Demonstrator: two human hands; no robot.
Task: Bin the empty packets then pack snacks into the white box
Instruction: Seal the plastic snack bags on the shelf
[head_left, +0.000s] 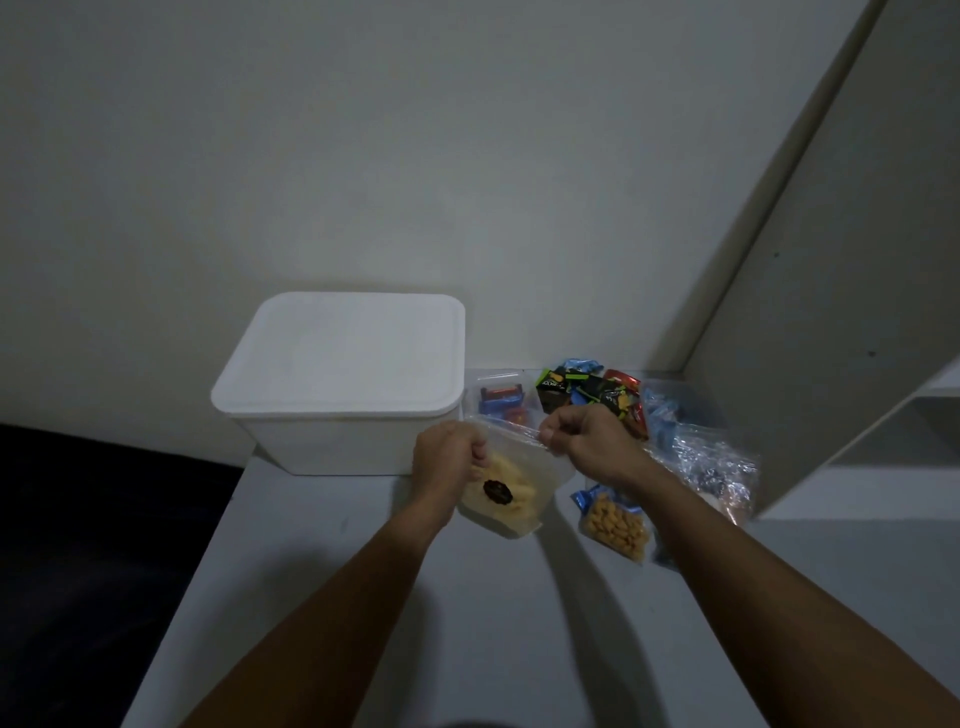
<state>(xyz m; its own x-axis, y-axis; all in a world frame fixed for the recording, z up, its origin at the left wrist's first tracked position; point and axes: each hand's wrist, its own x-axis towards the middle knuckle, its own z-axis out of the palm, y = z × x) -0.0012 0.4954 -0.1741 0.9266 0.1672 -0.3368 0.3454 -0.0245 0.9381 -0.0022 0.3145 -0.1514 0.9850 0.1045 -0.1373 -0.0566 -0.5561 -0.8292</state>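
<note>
The white box stands at the back of the table against the wall, with its lid on. Just right of it, both hands hold a clear packet of pale yellow snacks with a dark round label, lifted a little above the table. My left hand grips the packet's upper left edge. My right hand pinches its top right edge. A packet of nuts lies on the table under my right forearm.
Behind the hands lies a heap of small wrapped sweets beside a clear tray with red and blue wrappers. Crumpled clear and blue packets lie at the right. A white shelf unit rises on the right. The table's left edge borders a dark surface.
</note>
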